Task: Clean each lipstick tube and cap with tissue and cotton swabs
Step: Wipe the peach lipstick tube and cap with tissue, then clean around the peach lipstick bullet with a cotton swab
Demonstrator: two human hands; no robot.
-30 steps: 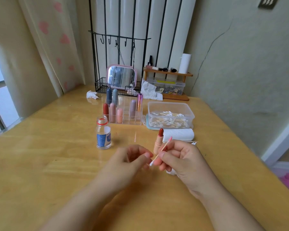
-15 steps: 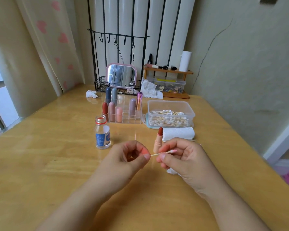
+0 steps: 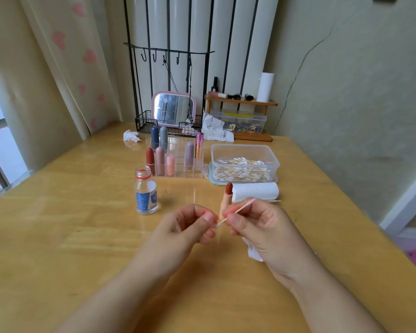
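Both hands meet over the wooden surface, a cotton swab between them.

Right hand pinches the cotton swab, pink tip up, with tissue tucked beneath; left hand curls at the swab's lower tip. An open lipstick stands just behind, bottle to its left.

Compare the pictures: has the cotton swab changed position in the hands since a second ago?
Yes. The cotton swab went from steep to level, then tilted up again; its pink tip points toward the tissue roll.
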